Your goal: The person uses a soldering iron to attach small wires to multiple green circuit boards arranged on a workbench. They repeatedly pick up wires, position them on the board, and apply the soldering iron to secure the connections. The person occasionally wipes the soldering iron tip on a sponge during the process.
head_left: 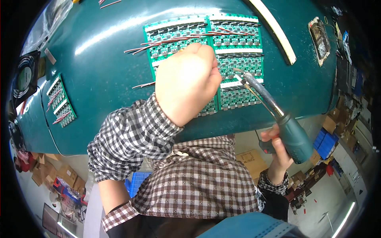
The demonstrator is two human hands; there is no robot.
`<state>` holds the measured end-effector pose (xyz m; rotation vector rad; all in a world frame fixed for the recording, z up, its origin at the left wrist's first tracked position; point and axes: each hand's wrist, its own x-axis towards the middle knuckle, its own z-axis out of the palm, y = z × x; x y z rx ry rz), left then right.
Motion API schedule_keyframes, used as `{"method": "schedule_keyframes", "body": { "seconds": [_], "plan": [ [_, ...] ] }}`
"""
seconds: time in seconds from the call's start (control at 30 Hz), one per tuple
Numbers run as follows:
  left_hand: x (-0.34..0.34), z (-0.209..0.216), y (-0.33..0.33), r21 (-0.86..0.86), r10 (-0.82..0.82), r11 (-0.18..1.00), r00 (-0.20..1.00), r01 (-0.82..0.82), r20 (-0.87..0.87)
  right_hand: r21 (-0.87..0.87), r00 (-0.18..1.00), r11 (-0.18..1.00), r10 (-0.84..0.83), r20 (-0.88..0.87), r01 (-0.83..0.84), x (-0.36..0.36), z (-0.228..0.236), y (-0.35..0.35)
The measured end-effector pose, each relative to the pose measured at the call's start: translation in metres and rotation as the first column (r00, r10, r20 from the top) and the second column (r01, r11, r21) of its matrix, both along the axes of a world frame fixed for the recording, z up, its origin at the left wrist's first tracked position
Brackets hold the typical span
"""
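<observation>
Two green circuit board panels (240, 61) lie side by side on the table, with rows of white strips and small dark parts. Over their middle, my left hand (188, 81) is closed, its fingertips turned away, so whatever it pinches is hidden. Red, white and dark thin wires (170, 41) lie across the panels, some sticking out past the left edge. My right hand (279, 152) grips the dark green handle of a soldering iron (294, 137). Its metal tip, with a thin tube alongside, points up and left above the right panel, near the left hand's knuckles.
Another board panel with red wires (61, 101) lies at the left, near a black fan (24, 77) and a dark cable. A curved pale strip (274, 29) runs along the far right. Beyond it sits a worn, dirty tray (319, 39). Cardboard boxes (65, 176) stand below the table.
</observation>
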<state>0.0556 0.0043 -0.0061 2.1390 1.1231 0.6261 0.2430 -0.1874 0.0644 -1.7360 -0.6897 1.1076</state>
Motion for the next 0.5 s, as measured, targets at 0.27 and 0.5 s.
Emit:
{"method": "schedule_keyframes", "body": {
  "seconds": [0.27, 0.5],
  "plan": [
    [-0.0007, -0.0023, 0.0017, -0.024, -0.006, 1.0, 0.998, 0.007, 0.055, -0.05, 0.989, 0.994, 0.103, 0.11, -0.098, -0.0014, -0.007, 0.0046],
    [-0.0001, -0.0021, 0.0027, -0.026, -0.003, 1.0, 0.999, 0.004, 0.044, -0.062, 0.98, 0.989, 0.14, 0.142, -0.132, 0.0006, -0.0086, 0.0051]
  ]
}}
